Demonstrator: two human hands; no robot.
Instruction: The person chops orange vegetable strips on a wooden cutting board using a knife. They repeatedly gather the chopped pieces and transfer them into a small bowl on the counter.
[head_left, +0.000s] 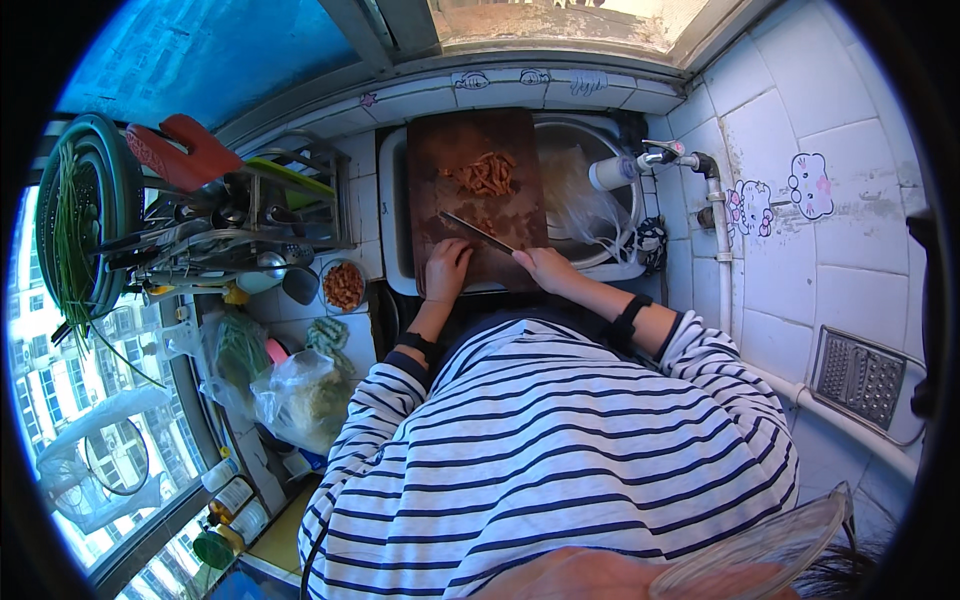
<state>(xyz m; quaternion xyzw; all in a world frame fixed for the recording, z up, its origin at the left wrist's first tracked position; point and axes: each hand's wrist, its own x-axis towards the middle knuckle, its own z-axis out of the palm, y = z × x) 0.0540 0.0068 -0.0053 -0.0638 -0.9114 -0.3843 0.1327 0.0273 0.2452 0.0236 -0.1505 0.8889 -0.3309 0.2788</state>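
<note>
A dark wooden cutting board (480, 139) lies across the left part of the sink. My right hand (547, 268) grips the handle of a kitchen knife (480, 231), its blade pointing up and left over the board. On the board's near left part rests my left hand (448, 266), fingers bent, beside a small brownish piece that its fingertips partly hide. Beyond the blade sits a pile of reddish-brown strips (486, 174), seemingly meat, with small bits below it. A bowl of small browned pieces (343, 286) stands on the tiled counter to the left.
Right of the board, a plastic bag (574, 191) lies in the sink (636, 202) under a faucet (611, 172). A metal rack (341, 187) with utensils and a red oven mitt (184, 154) stands left. Bagged vegetables (304, 394) lie nearer on the left.
</note>
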